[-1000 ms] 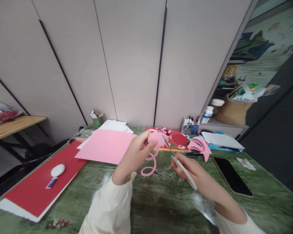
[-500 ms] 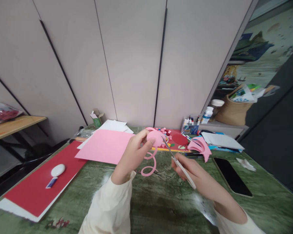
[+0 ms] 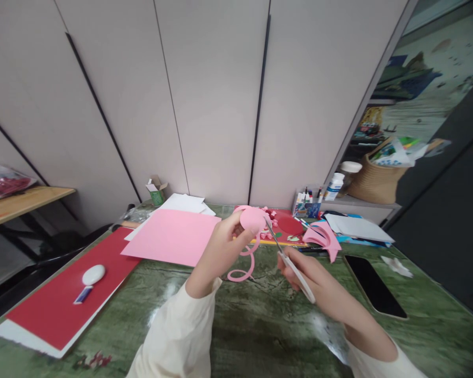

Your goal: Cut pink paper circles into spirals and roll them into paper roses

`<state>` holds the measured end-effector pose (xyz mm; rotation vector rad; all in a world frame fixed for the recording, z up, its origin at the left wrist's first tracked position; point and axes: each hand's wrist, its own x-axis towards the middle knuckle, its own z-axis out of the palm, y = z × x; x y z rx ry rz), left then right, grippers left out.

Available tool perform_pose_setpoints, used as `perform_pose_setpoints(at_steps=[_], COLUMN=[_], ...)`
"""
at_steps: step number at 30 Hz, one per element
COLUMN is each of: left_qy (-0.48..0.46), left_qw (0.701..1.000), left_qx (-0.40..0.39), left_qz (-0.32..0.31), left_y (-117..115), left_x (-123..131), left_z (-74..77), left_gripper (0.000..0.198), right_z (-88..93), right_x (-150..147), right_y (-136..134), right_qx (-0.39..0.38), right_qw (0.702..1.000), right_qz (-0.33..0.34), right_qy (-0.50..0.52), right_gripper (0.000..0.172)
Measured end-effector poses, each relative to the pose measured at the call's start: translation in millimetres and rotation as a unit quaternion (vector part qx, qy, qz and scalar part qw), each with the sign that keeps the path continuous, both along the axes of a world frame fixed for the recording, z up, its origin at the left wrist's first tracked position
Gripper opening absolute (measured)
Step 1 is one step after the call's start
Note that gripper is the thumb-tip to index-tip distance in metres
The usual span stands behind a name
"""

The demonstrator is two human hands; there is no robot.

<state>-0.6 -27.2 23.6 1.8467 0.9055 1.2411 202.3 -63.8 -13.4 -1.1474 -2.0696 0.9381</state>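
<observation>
Between the thumb and fingers of my left hand [image 3: 229, 245] is a round pink paper piece [image 3: 253, 219]. A thin curled strip of the same paper hangs below it in loops above the table. My right hand [image 3: 308, 273] is closed around the white-handled scissors [image 3: 298, 276], whose metal blades point up and left to the right edge of the pink paper. Whether the blades are parted cannot be made out. Behind my left hand lies a flat pink sheet [image 3: 173, 236].
Red sheets [image 3: 69, 294] at the left carry a white oval object [image 3: 93, 275] and a small purple-and-white item. A black phone [image 3: 375, 286] lies at the right, near pink paper scraps [image 3: 324, 237]. Behind stand a pen box [image 3: 307, 205] and a red mat with small pieces.
My left hand and the pink paper have shifted slightly right, and the paper has turned a little. The hanging curl has moved with it. My scissors stay at the paper's edge.
</observation>
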Motion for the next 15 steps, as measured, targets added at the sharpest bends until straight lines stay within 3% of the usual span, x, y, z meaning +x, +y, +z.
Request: perform_pose_setpoints(at_steps=[6, 15], left_qy=[0.007, 0.081], left_qw=[1.0, 0.996], left_qx=[-0.002, 0.008], left_qz=[-0.029, -0.021], left_y=[0.4, 0.1], left_x=[3.3, 0.1], left_z=[-0.3, 2.3], left_gripper=[0.025, 0.017], right_z=[-1.1, 1.8], right_x=[-0.3, -1.7], right_y=[1.0, -1.0], right_qx=[-0.013, -0.019], right_qw=[1.0, 0.999], right_qz=[-0.002, -0.012], right_qy=[0.021, 0.029], right_gripper=[0.029, 0.032])
